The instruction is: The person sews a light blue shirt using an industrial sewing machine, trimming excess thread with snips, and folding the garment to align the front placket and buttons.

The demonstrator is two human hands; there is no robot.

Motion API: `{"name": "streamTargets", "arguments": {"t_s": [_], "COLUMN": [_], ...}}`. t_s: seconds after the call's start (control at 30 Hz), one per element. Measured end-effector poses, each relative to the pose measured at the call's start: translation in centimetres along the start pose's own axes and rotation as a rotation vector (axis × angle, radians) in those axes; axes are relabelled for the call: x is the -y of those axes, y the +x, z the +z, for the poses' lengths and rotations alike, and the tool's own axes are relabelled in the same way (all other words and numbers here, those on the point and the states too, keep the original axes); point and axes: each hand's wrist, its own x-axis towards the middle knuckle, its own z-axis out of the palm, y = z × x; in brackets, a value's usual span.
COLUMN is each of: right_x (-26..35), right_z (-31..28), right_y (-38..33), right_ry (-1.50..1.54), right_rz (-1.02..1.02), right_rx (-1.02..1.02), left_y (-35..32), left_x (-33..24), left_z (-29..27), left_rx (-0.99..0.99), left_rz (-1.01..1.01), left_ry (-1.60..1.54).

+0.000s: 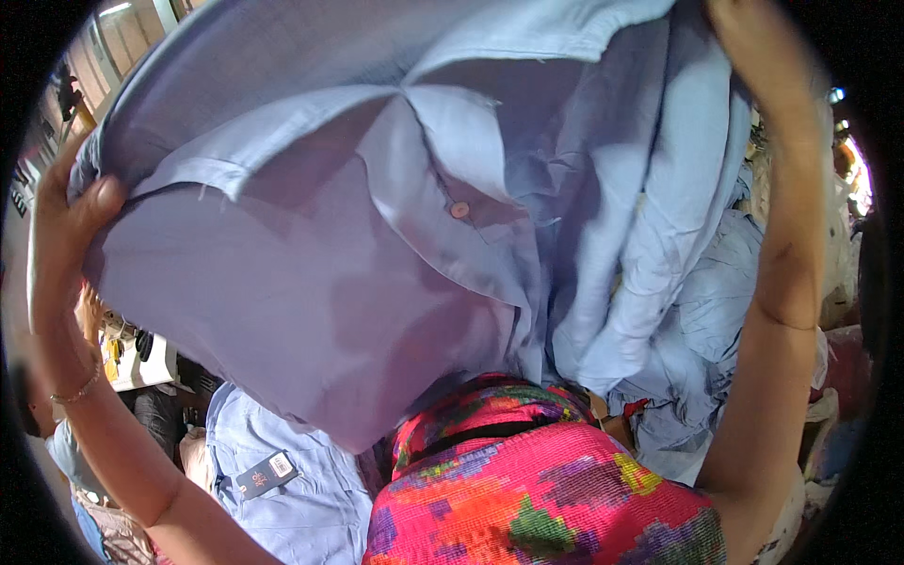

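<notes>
A light blue shirt is spread out in the air before me, its collar and front placket with a small button near the middle. At the far left my left hand is closed on the shirt's edge, thumb on the near side. My right hand is raised at the upper right, where the cloth hangs from it in long folds; its fingertips are cut off by the frame's top. The lower part of the shirt hangs down against my brightly patterned top.
Below on the left lies a folded light blue garment with a dark hang tag. A heap of crumpled blue garments is at the right. Behind my left wrist, a white machine or table and another person's hand show.
</notes>
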Motion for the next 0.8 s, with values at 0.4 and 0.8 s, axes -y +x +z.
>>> {"name": "streamTargets", "arguments": {"t_s": [0.4, 0.8], "right_x": [-5.2, 3.7], "right_z": [7.6, 33.8], "right_y": [-7.4, -22.9], "right_ry": [1.367, 0.390], "right_rz": [0.760, 0.747], "right_rx": [0.563, 0.922], "left_y": [1.0, 3.3], "left_x": [8.0, 17.8], "left_z": [4.1, 36.4], "left_rx": [-0.117, 0.167], "left_rz": [-0.151, -0.182], "left_ry": [-0.140, 0.132]}}
